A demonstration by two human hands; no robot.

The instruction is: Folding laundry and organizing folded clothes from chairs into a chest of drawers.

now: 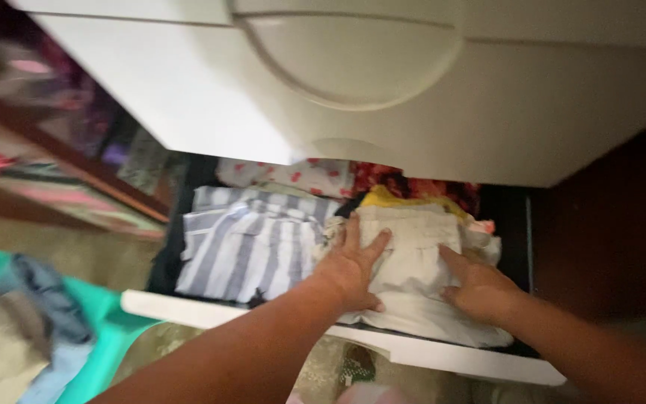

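- The open drawer [211, 310] juts from below the cabinet front [353, 82], its front rim nearest the person.
- Inside, one folded stack [248, 251] lies left and another folded pile [413, 277] right.
- The left hand [353, 265] and right hand [480, 288] rest on the right pile.
- More clothes [300, 176] lie behind both.
- A basket [106, 337] sits left of the drawer, on the floor.

head cam | above, looking down | close over open drawer [353, 340] | single view

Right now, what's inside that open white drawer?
The drawer holds folded clothes: a striped stack and a cream pile under both hands, left and right. The cabinet front above covers the back.
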